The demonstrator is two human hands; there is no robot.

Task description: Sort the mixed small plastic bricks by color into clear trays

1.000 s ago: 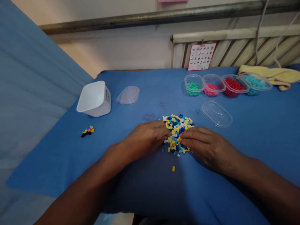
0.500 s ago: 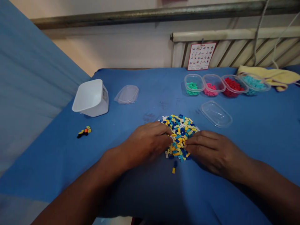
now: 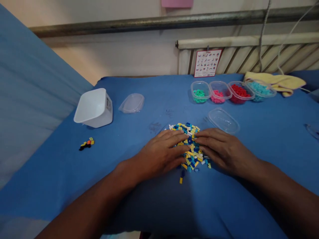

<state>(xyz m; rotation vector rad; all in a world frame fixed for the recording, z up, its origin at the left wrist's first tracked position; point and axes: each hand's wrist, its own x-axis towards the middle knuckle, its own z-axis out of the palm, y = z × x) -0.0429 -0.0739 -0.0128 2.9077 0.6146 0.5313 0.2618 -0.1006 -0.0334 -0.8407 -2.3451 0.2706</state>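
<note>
A pile of small building bricks (image 3: 191, 156) in blue, yellow, white and teal lies on the blue cloth between my hands. My left hand (image 3: 165, 149) rests over the pile's left side, fingers stretched out and slightly apart. From the right, my right hand (image 3: 220, 146) lies over the other side with its fingers extended. Both hands touch the bricks, and part of the pile is hidden under them. Just in front of the pile, a yellow brick (image 3: 181, 180) sits against a dark blue one.
Clear tubs hold green bricks (image 3: 199, 95), pink bricks (image 3: 217, 96), red bricks (image 3: 239, 91) and light blue bricks (image 3: 259, 89). Clear lids (image 3: 224, 120) lie about. A white bin (image 3: 107, 111) and a small brick cluster (image 3: 87, 143) are left. A yellow cloth (image 3: 281, 82) and picture card (image 3: 207, 63) are behind.
My fingers have gone from curled at the pile's sides to stretched out over it. My right hand moved slightly up and left, and some bricks shifted. The view has tilted up a little.
</note>
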